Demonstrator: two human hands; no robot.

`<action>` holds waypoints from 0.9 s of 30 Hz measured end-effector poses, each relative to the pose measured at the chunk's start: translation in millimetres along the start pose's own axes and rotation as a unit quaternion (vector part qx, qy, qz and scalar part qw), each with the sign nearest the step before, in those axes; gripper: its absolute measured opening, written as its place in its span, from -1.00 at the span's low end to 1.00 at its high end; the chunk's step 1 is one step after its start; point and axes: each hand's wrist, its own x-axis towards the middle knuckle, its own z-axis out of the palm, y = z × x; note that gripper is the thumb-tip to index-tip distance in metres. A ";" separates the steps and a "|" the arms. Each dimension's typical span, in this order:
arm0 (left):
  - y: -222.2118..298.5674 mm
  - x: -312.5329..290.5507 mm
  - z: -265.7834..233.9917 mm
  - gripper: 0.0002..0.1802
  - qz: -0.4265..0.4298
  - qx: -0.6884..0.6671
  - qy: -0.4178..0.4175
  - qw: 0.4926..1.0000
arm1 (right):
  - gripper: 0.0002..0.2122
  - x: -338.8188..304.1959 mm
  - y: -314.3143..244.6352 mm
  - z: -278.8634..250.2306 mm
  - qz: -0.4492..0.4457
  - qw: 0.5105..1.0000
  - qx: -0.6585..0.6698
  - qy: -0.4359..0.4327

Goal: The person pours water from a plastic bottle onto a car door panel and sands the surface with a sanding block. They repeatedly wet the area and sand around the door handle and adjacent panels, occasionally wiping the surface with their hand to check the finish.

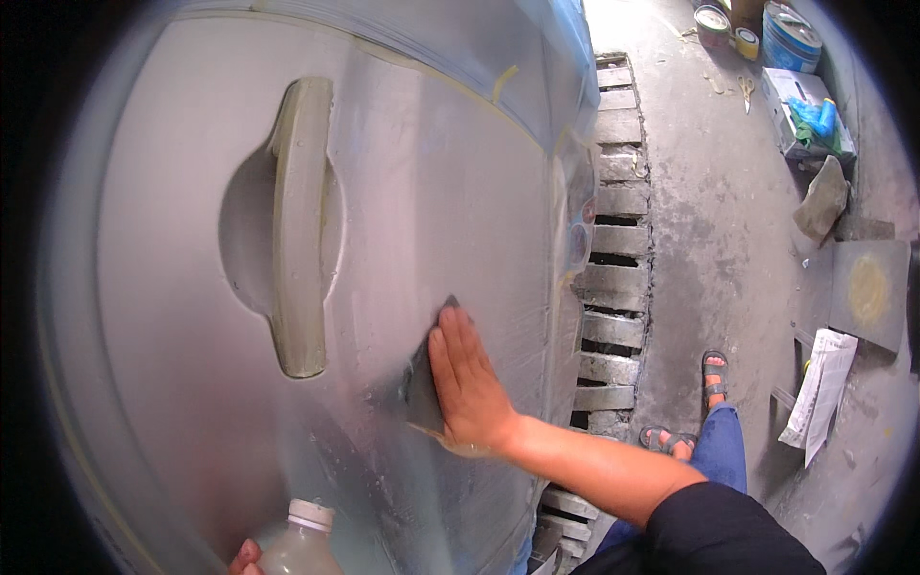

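Observation:
In front of me is a grey car door panel [460, 172] with a wet sheen on its lower part. My right hand [470, 388] lies flat on it, fingers together, holding a dark sheet of sandpaper [425, 398] against the surface. The sheet's edges show beside the palm and past the fingertips. Left of that hand, a dull grey door handle [305, 230] spans a rounded recess. At the bottom edge, the fingertips of my left hand [247, 559] curl round a clear plastic bottle [302, 551] with a white cap; most of that hand is out of frame.
Blue masking film [517, 48] and yellow tape [503, 81] border the panel. A slatted floor grate [618, 201] runs beside the car. On the floor to the right are scissors [747, 91], a blue bucket [792, 40], a box [800, 101] and folded paper [819, 393].

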 end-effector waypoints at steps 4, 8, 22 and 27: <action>0.9 7.2 5.7 -0.42 0.005 -0.013 -0.005 1.000 | -0.13 99.0 34.3 -23.5 0.084 0.995 -0.043 0.034; 0.0 6.5 7.4 -0.42 -0.004 -0.006 -0.004 1.000 | -0.18 109.0 41.2 -24.8 0.085 0.995 -0.041 0.040; 4.2 1.0 4.7 -0.43 -0.004 -0.007 0.003 1.000 | -0.15 95.8 42.6 -18.4 0.016 0.999 -0.034 0.023; 6.1 -3.9 2.4 -0.44 -0.005 0.000 0.006 1.000 | -0.21 10.6 -2.2 -22.2 -0.010 0.998 0.046 -0.029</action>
